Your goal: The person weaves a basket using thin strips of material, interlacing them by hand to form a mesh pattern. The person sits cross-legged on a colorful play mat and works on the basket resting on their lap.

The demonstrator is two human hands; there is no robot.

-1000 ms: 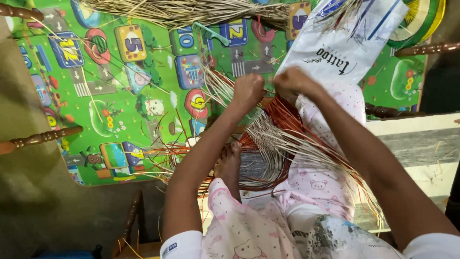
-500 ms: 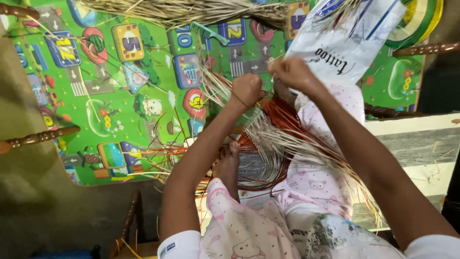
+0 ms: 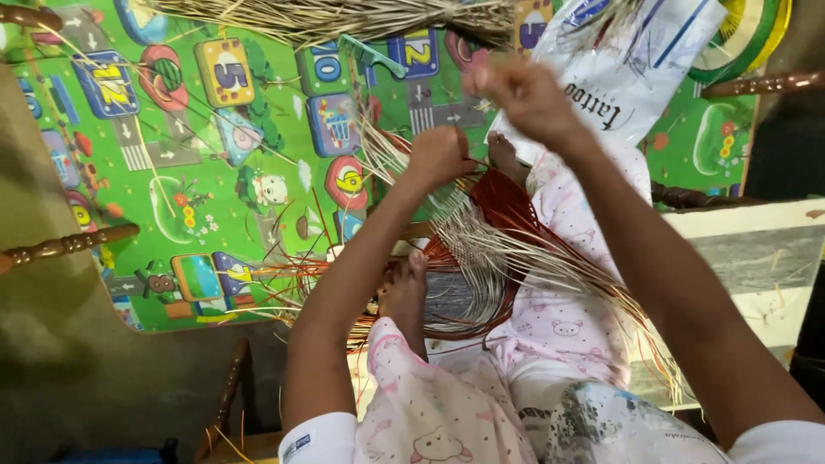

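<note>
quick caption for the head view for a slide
Left hand and right hand pull pale straw strands over a green play mat.

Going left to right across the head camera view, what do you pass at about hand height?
Green play mat → left hand gripping pale straw strands → right hand raised, pinching strands → white plastic bag → dark wooden chair rail.

The green patterned foam play mat [image 3: 215, 172] lies on the floor; a half-woven basket of pale and reddish-brown straw strips [image 3: 481, 266] sits at its right edge, a loose bundle of dry straw [image 3: 326, 17] along its far edge.
</note>
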